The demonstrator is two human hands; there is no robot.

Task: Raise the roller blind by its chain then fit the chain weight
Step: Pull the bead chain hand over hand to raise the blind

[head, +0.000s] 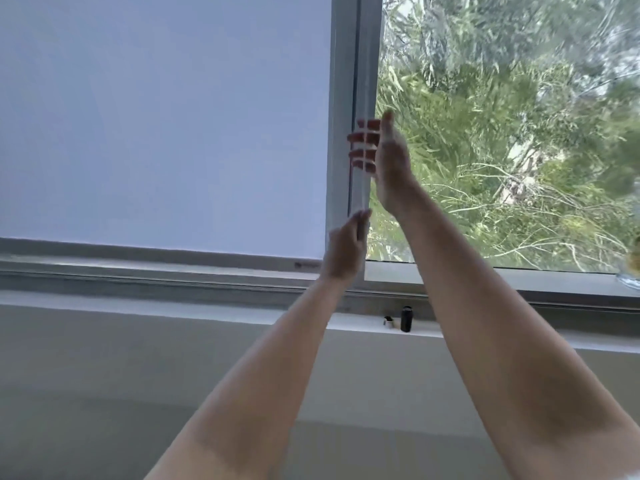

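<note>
We reach our right hand (388, 157) high up the grey window post (360, 81), fingers curled, seemingly gripping the blurred thin chain (362, 192); our left hand (344, 251) closes on it lower. The pale fabric roller blind (166, 126) hangs just above the sill.

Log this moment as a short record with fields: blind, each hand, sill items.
blind: roller blind down, its bottom edge near the sill
right hand: upper, fingers curled at the window frame; chain too blurred to see
left hand: lower, on the same line
sill: small black cylinder standing beside a small pale piece
</note>
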